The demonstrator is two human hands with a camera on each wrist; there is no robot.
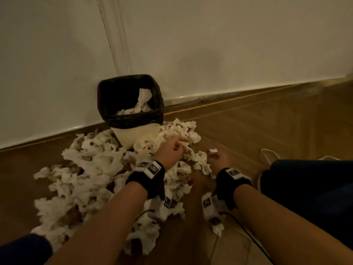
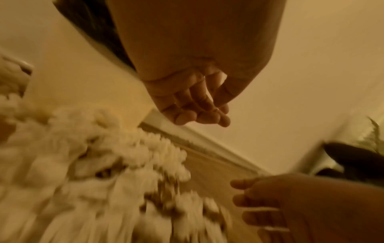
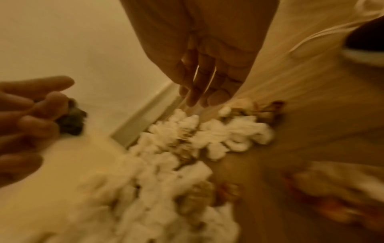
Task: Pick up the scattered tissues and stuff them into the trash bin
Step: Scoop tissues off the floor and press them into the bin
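Note:
A white trash bin [image 1: 136, 135] with a black liner [image 1: 107, 104] stands against the wall and holds some tissues [image 1: 142, 104]. Crumpled white tissues [image 1: 91, 169], some stained brown, lie heaped on the wooden floor in front of and around it. My left hand [image 1: 172, 150] hovers low over the heap right of the bin; in the left wrist view its fingers [image 2: 193, 106] hang loosely curled and hold nothing. My right hand [image 1: 217, 159] is beside it, and its fingers [image 3: 205, 82] point straight down above tissues [image 3: 234, 133], empty.
The white wall and baseboard [image 1: 229, 96] run behind the bin. My dark-trousered leg [image 1: 305, 188] and a white shoe [image 1: 267, 155] are at the right, another knee [image 1: 24, 247] at bottom left. A black cable [image 1: 248, 236] trails across the floor.

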